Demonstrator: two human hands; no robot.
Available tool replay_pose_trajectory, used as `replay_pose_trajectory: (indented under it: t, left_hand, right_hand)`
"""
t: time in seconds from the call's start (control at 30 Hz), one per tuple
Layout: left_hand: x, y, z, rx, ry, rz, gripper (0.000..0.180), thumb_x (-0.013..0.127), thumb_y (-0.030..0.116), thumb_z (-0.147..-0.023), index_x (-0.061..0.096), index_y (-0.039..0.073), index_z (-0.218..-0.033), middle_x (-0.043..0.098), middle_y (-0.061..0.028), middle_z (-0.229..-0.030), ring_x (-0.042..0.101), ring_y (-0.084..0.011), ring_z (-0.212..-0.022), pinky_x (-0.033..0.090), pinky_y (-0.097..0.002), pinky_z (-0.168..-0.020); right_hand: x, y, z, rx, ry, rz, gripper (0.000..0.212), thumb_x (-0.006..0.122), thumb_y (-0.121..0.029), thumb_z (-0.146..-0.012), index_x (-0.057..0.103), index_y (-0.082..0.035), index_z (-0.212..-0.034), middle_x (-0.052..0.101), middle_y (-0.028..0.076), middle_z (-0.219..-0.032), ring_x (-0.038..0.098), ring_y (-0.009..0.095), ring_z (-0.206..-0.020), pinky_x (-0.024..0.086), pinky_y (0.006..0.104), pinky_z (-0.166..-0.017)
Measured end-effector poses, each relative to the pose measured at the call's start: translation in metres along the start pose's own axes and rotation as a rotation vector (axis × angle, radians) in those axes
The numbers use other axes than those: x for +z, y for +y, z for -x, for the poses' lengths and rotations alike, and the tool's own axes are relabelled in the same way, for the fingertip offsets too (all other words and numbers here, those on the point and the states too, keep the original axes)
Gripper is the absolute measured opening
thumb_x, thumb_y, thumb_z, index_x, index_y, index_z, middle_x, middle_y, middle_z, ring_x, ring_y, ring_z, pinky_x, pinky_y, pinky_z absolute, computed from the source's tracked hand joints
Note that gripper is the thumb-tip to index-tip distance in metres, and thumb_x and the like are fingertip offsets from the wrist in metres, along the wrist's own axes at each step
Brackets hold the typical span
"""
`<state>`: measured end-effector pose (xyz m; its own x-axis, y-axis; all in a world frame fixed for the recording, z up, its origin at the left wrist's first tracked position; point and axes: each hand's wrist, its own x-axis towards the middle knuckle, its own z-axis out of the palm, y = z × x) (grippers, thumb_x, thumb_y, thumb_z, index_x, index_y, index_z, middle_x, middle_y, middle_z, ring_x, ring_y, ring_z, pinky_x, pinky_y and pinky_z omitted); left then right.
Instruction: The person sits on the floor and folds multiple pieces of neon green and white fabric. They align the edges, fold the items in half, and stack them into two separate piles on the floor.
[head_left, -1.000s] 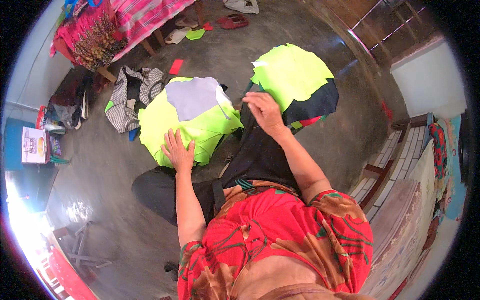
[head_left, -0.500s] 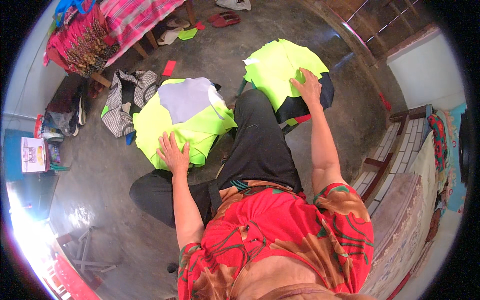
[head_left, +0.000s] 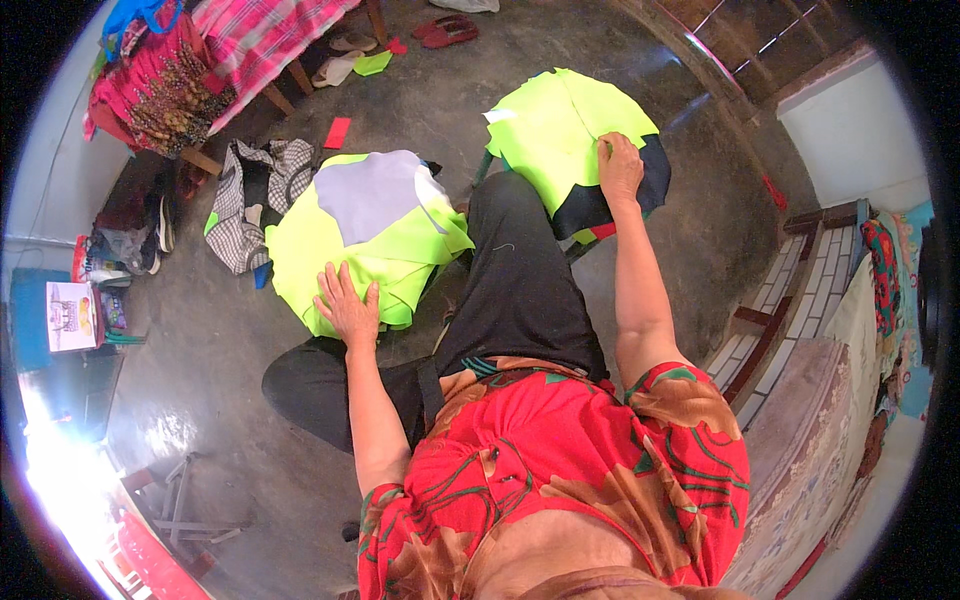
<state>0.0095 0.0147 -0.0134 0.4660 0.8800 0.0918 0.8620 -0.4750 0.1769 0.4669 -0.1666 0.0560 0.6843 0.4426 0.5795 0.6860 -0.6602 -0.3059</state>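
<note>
Neon yellow fabric pieces [head_left: 298, 255] lie in a loose pile on the left, a pale grey cloth piece [head_left: 362, 198] on top. My left hand [head_left: 350, 308] rests flat on the near edge of this pile, fingers spread. To the right and farther off, more neon yellow fabric [head_left: 548, 125] covers a low support that is mostly hidden. Dark navy cloth [head_left: 655, 178] shows from under its right and near edges. At that right edge my right hand [head_left: 620, 168] has its fingers curled together on a neon yellow piece; the fingertips are partly hidden.
A checked grey bag [head_left: 238, 225] lies on the floor beyond the left pile, near a small red piece [head_left: 337, 133]. Pink plaid cloth [head_left: 255, 45] drapes a wooden-legged piece of furniture at far left. Red shoes [head_left: 445, 32] sit at the back. A folding frame [head_left: 180, 505] stands at near left.
My right hand's fingers have gone from spread to drawn together, and the hand has shifted slightly right. The neon fabric on the right pile lies flatter. My left hand has stayed put.
</note>
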Motion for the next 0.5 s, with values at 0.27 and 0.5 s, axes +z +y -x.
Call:
replay_pose_trajectory:
  t: [0.27,0.5]
  left_hand:
    - [-0.002,0.000,0.001,0.000,0.000,0.017,0.068,0.054,0.046,-0.086,0.031,0.012,-0.140,0.018,-0.0091,-0.151,0.012,-0.0282,-0.140,0.009,-0.0552,-0.110]
    - [-0.004,0.001,0.000,-0.023,-0.017,0.028,0.067,0.055,0.045,-0.086,0.031,0.013,-0.140,0.019,-0.0089,-0.151,0.012,-0.0273,-0.140,0.008,-0.0540,-0.110]
  right_hand:
    - [0.003,0.024,0.000,0.502,0.216,-0.609,0.020,0.050,-0.023,-0.093,0.057,-0.004,-0.095,0.062,0.008,-0.087,0.060,0.020,-0.080,0.048,0.0338,-0.073]
    - [-0.001,0.029,-0.003,0.611,0.235,-1.116,0.023,0.048,-0.026,-0.096,0.054,-0.004,-0.093,0.058,0.002,-0.086,0.056,0.013,-0.076,0.048,0.0266,-0.068]
